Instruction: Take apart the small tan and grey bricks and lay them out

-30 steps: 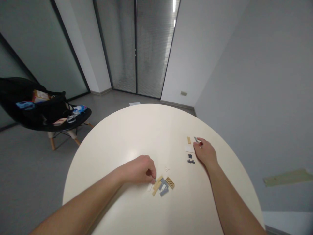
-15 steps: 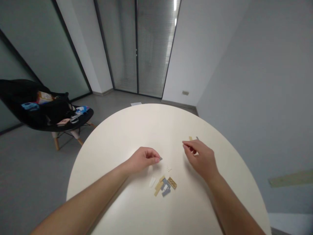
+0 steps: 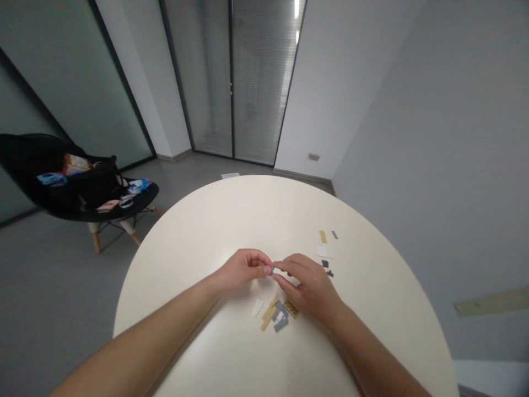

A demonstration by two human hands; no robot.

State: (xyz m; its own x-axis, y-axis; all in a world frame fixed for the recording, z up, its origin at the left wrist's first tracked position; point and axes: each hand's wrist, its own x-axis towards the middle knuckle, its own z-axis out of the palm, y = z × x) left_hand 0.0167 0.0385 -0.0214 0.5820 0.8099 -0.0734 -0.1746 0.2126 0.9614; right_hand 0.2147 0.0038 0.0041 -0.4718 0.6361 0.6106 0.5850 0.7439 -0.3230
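Observation:
My left hand (image 3: pixel 243 271) is closed in a pinch over the middle of the round table. Between its thumb and fingertips is a small grey toy brick piece (image 3: pixel 272 268), mostly covered by fingers. From the right, my right hand (image 3: pixel 311 284) has its thumb and fingers on the same piece, so the fingertips of both hands meet there. Just below the hands lies a loose group of toy bricks: tan plates (image 3: pixel 268 315), blue-grey plates (image 3: pixel 281 325), a white piece (image 3: pixel 258 307), and a tan brick (image 3: pixel 291 309) with its hollow underside up, partly behind my right hand.
Right of my hands, more pieces lie in a column: a tan plate (image 3: pixel 323 236), a small grey strip (image 3: pixel 334 235), a white piece (image 3: pixel 322 251) and dark grey pieces (image 3: pixel 325 264). A black chair (image 3: pixel 140 207) holding a bag and packets stands beyond the table (image 3: pixel 256 207) at left.
My right hand has moved left and down from the column of pieces to the grey piece in my left hand. The left hand has stayed in place. Those right-hand pieces are now uncovered.

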